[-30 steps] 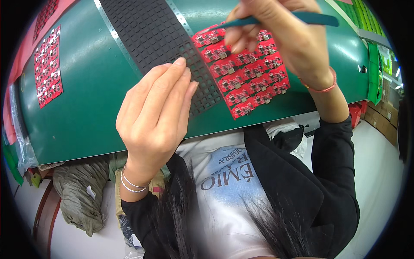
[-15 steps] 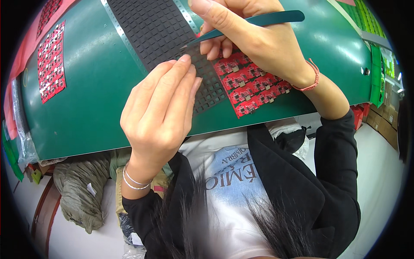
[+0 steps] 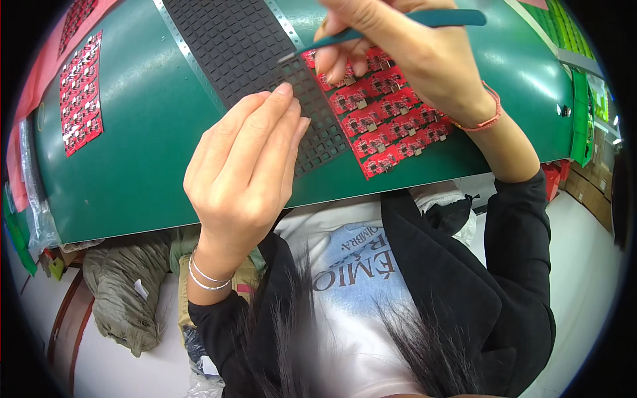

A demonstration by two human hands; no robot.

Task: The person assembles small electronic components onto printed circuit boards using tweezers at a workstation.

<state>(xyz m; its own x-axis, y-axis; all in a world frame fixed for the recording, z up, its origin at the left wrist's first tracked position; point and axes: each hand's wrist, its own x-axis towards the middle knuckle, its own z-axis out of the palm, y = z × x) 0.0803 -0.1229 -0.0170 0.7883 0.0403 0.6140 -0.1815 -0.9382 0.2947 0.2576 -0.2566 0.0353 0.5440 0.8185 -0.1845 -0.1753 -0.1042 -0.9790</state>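
Note:
My right hand (image 3: 415, 56) grips teal tweezers (image 3: 448, 18), their tips over the black sheet of small square pads (image 3: 232, 50). The sheet's lower right part is an open grid (image 3: 325, 136) where the squares are gone. My left hand (image 3: 242, 156) is over this sheet with its fingers pressed together and their tips close to the grid. Its thumb and whatever it may pinch are hidden. Just right of the grid lies a panel of red circuit boards (image 3: 391, 126), partly beneath my right hand.
The green tabletop (image 3: 146, 146) bears a second red board panel (image 3: 81, 93) at the left, with a pink sheet (image 3: 30, 129) along the edge. Green trays (image 3: 579, 116) stand at the right edge. Bags (image 3: 126, 292) lie below the table at the left.
My right hand has moved up and to the right with the tweezers. Their tips have left my left fingertips, and more of the red panel shows. My left hand is nearly still.

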